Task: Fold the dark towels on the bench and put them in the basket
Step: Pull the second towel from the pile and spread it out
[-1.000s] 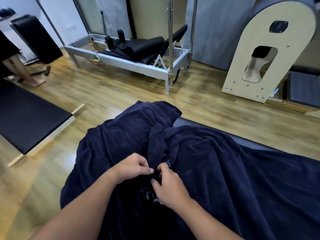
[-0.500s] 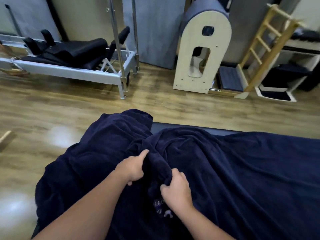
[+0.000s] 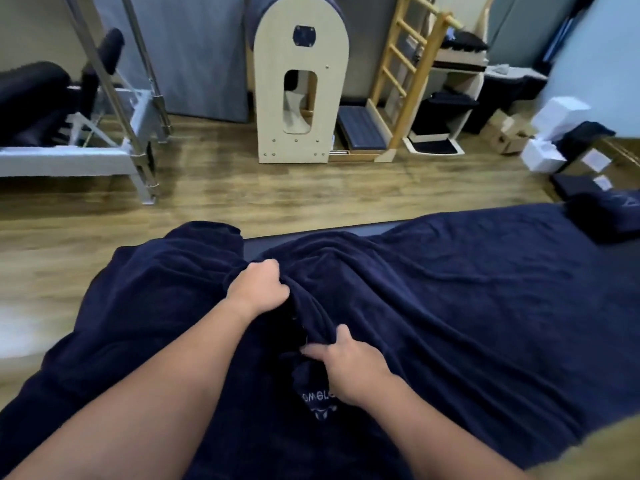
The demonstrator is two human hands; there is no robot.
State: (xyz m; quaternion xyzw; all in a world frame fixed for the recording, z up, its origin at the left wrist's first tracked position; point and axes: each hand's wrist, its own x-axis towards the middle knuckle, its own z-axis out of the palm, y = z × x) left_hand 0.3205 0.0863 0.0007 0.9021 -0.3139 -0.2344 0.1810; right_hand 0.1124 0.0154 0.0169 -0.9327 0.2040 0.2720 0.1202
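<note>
Both hands are clamped on the same dark towel (image 3: 433, 306), which lies spread and rumpled over the worktop (image 3: 256, 241). The left hand (image 3: 258, 289) is fisted on a bunched ridge of cloth on the far side; the right hand (image 3: 349, 365) pinches a fold nearer the body, just above a stitched logo (image 3: 318, 401). Hands apart, one ridge of cloth running between them.

Risk: to the left of the left hand much of the towel hangs off the worktop end toward the floor (image 3: 311, 192). If the grip is only on the top layer, the hanging weight may drag the cloth down or skew the fold. Edges and corners not visible, so alignment is uncertain.

Far right of the right hand: a second dark bundle (image 3: 602, 216), probably another towel.

Containers: no basket in view; contents cannot be judged.
</note>
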